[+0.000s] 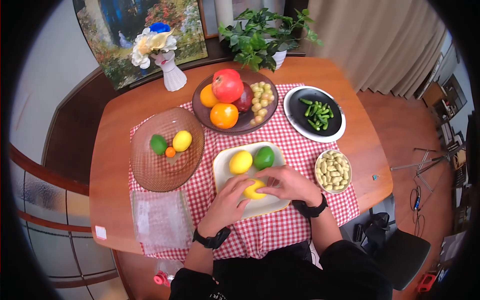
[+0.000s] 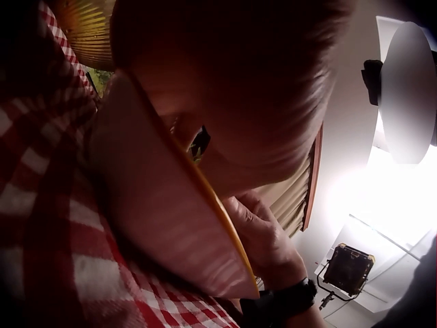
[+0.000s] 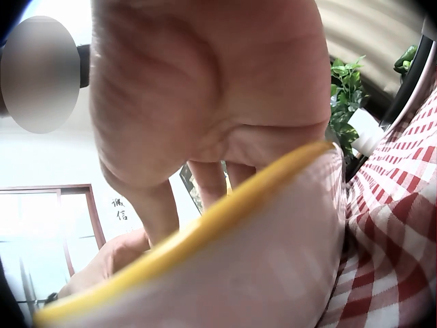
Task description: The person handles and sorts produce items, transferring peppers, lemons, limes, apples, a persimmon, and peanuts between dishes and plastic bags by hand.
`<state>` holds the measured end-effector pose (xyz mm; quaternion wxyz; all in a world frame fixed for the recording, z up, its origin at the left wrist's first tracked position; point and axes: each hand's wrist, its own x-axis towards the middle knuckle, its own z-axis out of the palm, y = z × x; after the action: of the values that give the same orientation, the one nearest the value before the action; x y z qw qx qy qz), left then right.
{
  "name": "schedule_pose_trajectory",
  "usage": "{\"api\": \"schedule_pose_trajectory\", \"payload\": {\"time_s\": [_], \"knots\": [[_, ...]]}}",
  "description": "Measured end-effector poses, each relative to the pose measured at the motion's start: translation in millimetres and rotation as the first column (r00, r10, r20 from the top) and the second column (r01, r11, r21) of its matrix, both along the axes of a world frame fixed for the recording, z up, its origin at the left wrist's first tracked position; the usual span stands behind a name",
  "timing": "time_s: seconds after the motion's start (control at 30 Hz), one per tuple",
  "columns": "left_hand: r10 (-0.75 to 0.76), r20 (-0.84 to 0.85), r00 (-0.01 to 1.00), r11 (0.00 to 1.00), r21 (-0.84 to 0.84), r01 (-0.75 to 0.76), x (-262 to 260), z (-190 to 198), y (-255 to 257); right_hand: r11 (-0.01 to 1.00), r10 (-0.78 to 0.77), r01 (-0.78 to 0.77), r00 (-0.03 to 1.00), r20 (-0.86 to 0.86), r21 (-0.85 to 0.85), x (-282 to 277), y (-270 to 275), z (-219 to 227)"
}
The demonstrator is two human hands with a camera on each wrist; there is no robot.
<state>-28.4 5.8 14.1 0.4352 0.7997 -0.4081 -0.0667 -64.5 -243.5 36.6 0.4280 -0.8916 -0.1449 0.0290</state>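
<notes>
Yellow and waxy, the near lemon point(image 1: 255, 189) sits between the two hands at the near half of the pale tray point(image 1: 270, 204); whether it touches the tray floor is hidden. Its long axis appears to run roughly crosswise, from one hand toward the other. Neither hand is nearer: the left hand point(image 1: 228, 199) holds it from the left, the right hand point(image 1: 290, 183) from the right, both with bent fingers and thumb, so the grip looks two-sided. Both wrist views hide the fruit behind palm and tray wall. Just beyond it in the tray lie a second lemon point(image 1: 240, 162) and, to its right, a green fruit point(image 1: 264, 157). Farther out, peanuts point(image 1: 333, 171) sit right of the tray and a ribbed plate point(image 1: 152, 172) left, over checked cloth point(image 1: 280, 230) on the wooden counter point(image 1: 112, 200).
</notes>
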Motion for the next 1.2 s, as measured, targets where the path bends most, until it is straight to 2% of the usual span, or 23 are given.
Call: {"api": "schedule_pose_trajectory", "payload": {"time_s": [0.07,0.13,0.3,0.33,0.37,0.5,0.57,0.63,0.7,0.83,0.9,1.07,1.2], "knots": [[-0.003,0.008,1.000,1.000,-0.011,0.003,-1.2,3.0,-1.5,0.992,0.099,-0.097,0.995,-0.017,0.081,1.4,0.9,-3.3],[0.011,-0.008,1.000,0.999,-0.031,-0.011,-1.6,-0.3,-1.5,0.990,0.111,-0.106,0.993,-0.043,0.098,0.5,1.7,-4.7],[0.092,0.030,0.995,0.996,-0.005,-0.092,-1.4,-0.4,-1.1,0.987,0.133,-0.141,0.986,0.100,0.079,1.7,2.4,-2.7],[0.102,-0.017,0.995,0.995,-0.001,-0.102,-0.9,-1.0,-1.1,0.988,0.131,-0.140,0.983,0.131,0.061,2.2,2.1,-1.6],[0.113,-0.063,0.992,0.994,0.003,-0.113,-0.5,-1.4,-1.0,0.989,0.130,-0.134,0.990,0.059,0.069,2.1,1.6,1.2],[0.083,-0.047,0.995,0.997,0.003,-0.083,-0.6,-0.7,0.4,0.992,0.103,-0.108,0.991,0.084,0.059,0.5,1.7,3.8],[0.077,0.058,0.995,0.996,-0.051,-0.075,-0.6,-1.1,-0.1,0.993,0.093,-0.097,0.994,0.062,0.062,0.3,0.9,0.1],[0.057,0.055,0.997,0.997,-0.061,-0.054,1.0,-0.5,0.5,0.994,0.081,-0.083,0.996,0.035,0.066,0.2,0.3,-0.4],[0.037,0.049,0.998,0.997,-0.068,-0.034,-0.6,1.8,-0.5,0.995,0.094,-0.096,0.993,-0.078,-0.023,1.3,0.8,1.5],[0.068,0.002,0.998,0.992,-0.109,-0.067,-1.8,3.7,-3.8,0.996,0.092,-0.091,0.987,-0.134,0.017,2.6,0.3,4.2],[0.110,0.008,0.994,0.986,-0.126,-0.108,-3.5,1.8,-2.6,0.995,0.095,-0.098,0.984,0.153,0.009,1.3,0.7,-1.9],[0.147,0.027,0.989,0.985,-0.091,-0.144,1.0,-0.5,-1.1,0.994,0.065,-0.076,0.988,0.142,0.079,1.3,0.2,1.2],[0.121,-0.075,0.990,0.989,-0.072,-0.127,-0.7,1.1,-2.2,0.989,0.047,-0.068,0.988,0.148,0.135,2.6,-1.4,-0.6]]}}
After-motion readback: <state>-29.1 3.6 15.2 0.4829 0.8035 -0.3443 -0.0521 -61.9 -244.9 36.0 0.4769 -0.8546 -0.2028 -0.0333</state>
